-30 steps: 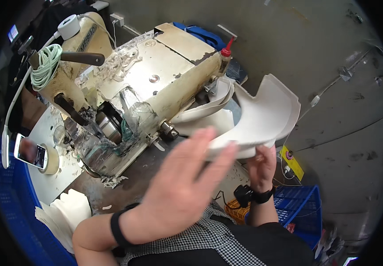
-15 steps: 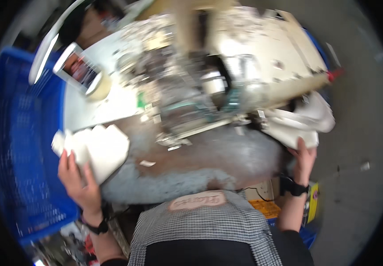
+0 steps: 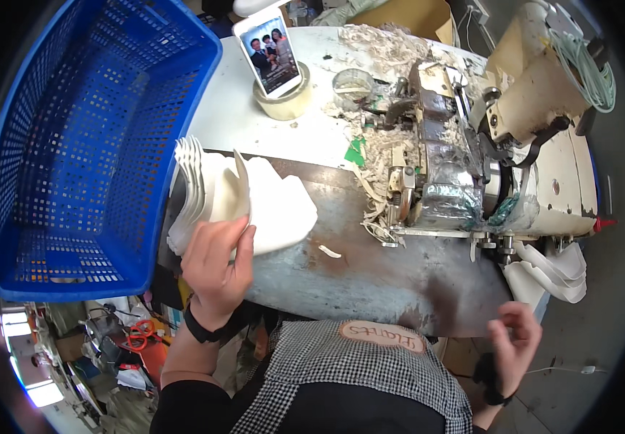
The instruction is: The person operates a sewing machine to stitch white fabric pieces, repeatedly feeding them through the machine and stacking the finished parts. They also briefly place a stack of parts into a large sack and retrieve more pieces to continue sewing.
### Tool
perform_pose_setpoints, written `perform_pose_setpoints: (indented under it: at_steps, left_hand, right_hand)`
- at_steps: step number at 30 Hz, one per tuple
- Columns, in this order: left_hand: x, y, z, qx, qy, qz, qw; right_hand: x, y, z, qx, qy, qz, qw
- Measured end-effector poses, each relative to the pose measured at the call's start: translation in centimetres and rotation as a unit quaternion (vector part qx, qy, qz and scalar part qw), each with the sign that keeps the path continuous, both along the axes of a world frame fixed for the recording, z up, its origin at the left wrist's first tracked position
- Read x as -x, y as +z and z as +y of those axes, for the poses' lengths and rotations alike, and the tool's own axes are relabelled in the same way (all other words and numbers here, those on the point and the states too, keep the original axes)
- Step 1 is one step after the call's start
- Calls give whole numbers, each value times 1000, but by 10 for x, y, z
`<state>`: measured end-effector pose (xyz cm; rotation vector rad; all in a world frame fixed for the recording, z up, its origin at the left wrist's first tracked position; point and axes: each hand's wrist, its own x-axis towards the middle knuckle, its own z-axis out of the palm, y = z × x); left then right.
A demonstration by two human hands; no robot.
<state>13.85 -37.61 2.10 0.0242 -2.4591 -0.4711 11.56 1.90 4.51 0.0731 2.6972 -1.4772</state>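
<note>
At the left of the metal worktop [image 3: 399, 278], my left hand [image 3: 218, 264] pinches the edge of a white curved, foam-like piece [image 3: 243, 186] between thumb and fingers. That piece stands on edge, raised against a flat white piece [image 3: 283, 217]. Just left of it, a row of similar white pieces [image 3: 191, 181] leans together, their scalloped edges showing. My right hand [image 3: 515, 340] hovers off the front right edge with fingers loosely curled, thumb apart and nothing visible in it. Nearest to it are several white curved pieces [image 3: 551, 271] hanging at the worktop's right end.
A lint-covered industrial machine [image 3: 450, 173], resembling a sewing machine, occupies the right middle. A blue plastic basket [image 3: 186, 108] stands at the left. Behind, a phone [image 3: 269, 58] leans on a tape roll [image 3: 283, 101]. A white scrap [image 3: 330, 252] lies on the metal.
The view has swung, shifting the scene. My right hand has let go of the white pieces at the right end and drawn back. My left hand now pinches one piece of the left pile upright.
</note>
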Motion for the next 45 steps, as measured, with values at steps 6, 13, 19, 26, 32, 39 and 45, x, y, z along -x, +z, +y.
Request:
perform_pose_setpoints:
  at_steps: [6,13,19,26,32,39,45]
  left_hand:
    - [-13,36,39,-208,-59,107,970]
    - [-11,36,49,-368,-237,-23,899]
    - [73,68,38,-284,-331,-210,875]
    - [130,69,95,-357,-358,-485,713]
    - [153,42,110,-239,-321,-410,820]
    - [168,54,111,-206,-259,-435,837]
    - [179,48,111,-170,-284,-377,865]
  right_hand:
    - [27,-21,-92,259,300,-50,917]
    - [25,-19,-101,219,176,88,956]
    - [34,-21,-51,277,245,85,925]
    - [46,-13,-51,219,265,114,932]
    - [47,-35,-60,297,58,69,951]
    - [59,-45,-81,412,17,5,911]
    - [71,-46,-78,325,13,39,945]
